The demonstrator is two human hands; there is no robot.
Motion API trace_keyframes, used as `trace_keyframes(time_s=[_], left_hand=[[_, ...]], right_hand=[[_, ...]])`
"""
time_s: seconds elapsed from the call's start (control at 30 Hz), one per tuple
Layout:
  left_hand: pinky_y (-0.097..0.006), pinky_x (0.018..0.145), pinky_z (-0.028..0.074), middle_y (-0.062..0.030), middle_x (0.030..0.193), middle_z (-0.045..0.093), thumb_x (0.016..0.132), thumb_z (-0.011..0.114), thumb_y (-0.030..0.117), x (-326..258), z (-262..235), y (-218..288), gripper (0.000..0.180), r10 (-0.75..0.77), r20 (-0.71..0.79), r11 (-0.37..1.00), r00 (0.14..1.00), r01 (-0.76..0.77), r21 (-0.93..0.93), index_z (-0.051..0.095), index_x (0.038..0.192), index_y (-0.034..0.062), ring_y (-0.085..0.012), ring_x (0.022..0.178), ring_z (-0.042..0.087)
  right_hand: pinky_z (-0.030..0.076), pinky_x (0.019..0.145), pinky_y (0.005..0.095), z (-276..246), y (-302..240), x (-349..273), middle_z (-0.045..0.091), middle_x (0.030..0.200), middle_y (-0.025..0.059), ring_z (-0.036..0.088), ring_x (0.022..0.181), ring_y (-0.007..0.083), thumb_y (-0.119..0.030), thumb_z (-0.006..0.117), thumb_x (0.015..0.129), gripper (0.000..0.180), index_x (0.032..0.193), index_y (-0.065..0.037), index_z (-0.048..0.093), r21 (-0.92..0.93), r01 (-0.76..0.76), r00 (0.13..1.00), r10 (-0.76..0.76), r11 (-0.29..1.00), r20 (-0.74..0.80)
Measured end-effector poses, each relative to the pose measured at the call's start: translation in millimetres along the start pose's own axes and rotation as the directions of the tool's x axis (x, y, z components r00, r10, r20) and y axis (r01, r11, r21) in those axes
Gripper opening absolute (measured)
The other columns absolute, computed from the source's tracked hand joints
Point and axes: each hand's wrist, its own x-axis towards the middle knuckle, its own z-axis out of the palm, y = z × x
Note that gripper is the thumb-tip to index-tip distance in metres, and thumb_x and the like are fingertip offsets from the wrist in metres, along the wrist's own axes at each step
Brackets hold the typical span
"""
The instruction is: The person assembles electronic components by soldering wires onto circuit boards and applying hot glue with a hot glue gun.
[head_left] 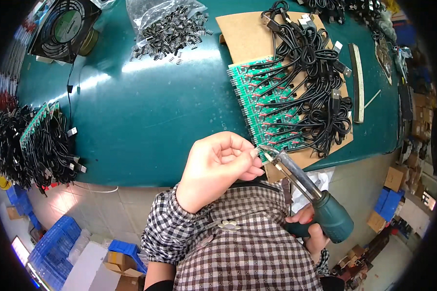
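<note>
A green circuit board panel (pixel 262 109) lies on a brown cardboard sheet (pixel 240 36), with black USB cables (pixel 320 87) running from it to the right. My right hand (pixel 311 224) is wrapped round the green handle of a soldering gun (pixel 301 177). The gun's tip reaches the panel's near left corner. Beside that tip my left hand (pixel 226 160) is closed in a pinch at the panel's edge. Whatever sits between its fingertips is too small to make out. Rows of small pins line the panel's left edge.
Small black pin connectors (pixel 175 34) spill from a clear bag at the back. A black fan (pixel 65 26) stands at the far left. Bundled cables with boards (pixel 36 140) sit on the left edge of the green table (pixel 150 116). A pale bar (pixel 357 82) lies on the right.
</note>
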Motion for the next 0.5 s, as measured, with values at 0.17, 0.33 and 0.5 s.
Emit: trace_keyframes(time_s=[0.17, 0.33, 0.5], left_hand=[[-0.026, 0.061, 0.054, -0.0145, 0.079, 0.062, 0.084, 0.055, 0.007, -0.1, 0.6, 0.5, 0.014, 0.006, 0.002, 1.0, 1.0, -0.006, -0.008, 0.054, 0.089, -0.0064, -0.0199, 0.07, 0.064], [-0.026, 0.061, 0.054, -0.0147, 0.079, 0.062, 0.085, 0.054, 0.007, -0.4, 2.2, 0.6, 0.014, 0.004, -0.019, 1.0, 1.0, -0.004, 0.01, 0.054, 0.088, -0.0064, -0.0199, 0.07, 0.064], [-0.026, 0.061, 0.054, -0.015, 0.079, 0.062, 0.085, 0.054, 0.007, -0.6, 2.0, -0.2, 0.013, 0.009, -0.024, 1.0, 1.0, -0.009, 0.008, 0.054, 0.089, -0.0061, -0.0202, 0.07, 0.064]], right_hand=[[0.055, 0.069, 0.0422, 0.5, 4.3, -1.4, 0.045, 0.072, 0.0077, 0.054, 0.069, 0.0196, -0.037, 0.062, 0.078, 0.048, 0.092, 0.005, 0.043, -0.019, 0.028, 0.998, -0.029, 0.999, -0.048], [0.055, 0.067, 0.0426, 0.6, 2.5, -1.8, 0.046, 0.072, 0.0084, 0.054, 0.068, 0.0201, -0.036, 0.062, 0.078, 0.049, 0.095, 0.005, 0.042, -0.029, 0.025, 0.999, -0.026, 0.999, -0.037], [0.055, 0.067, 0.0429, -1.2, 4.4, -3.8, 0.046, 0.071, 0.0087, 0.054, 0.067, 0.0204, -0.036, 0.063, 0.078, 0.048, 0.095, 0.005, 0.042, -0.032, 0.026, 0.999, -0.027, 0.999, -0.038]])
